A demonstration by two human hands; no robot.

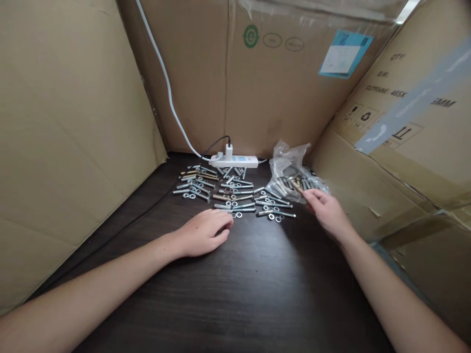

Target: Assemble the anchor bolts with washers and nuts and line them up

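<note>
Pinches brassy bolt (297,187) by plastic bag (290,158) with right hand (327,213), rests left hand (206,233) half-curled, thumb apart, near laid-out bolts (243,198) and washers (239,214), with more hardware (311,182) yet bagged.

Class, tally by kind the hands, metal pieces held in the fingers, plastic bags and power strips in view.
Hands: 2, left hand and right hand
Held metal piece: 1
Plastic bag: 1
Power strip: 1
Total: 5

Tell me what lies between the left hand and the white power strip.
Metal bolts, with loose washers among them, lie on the dark tabletop between the left hand and the white power strip, as the head view shows.
</note>
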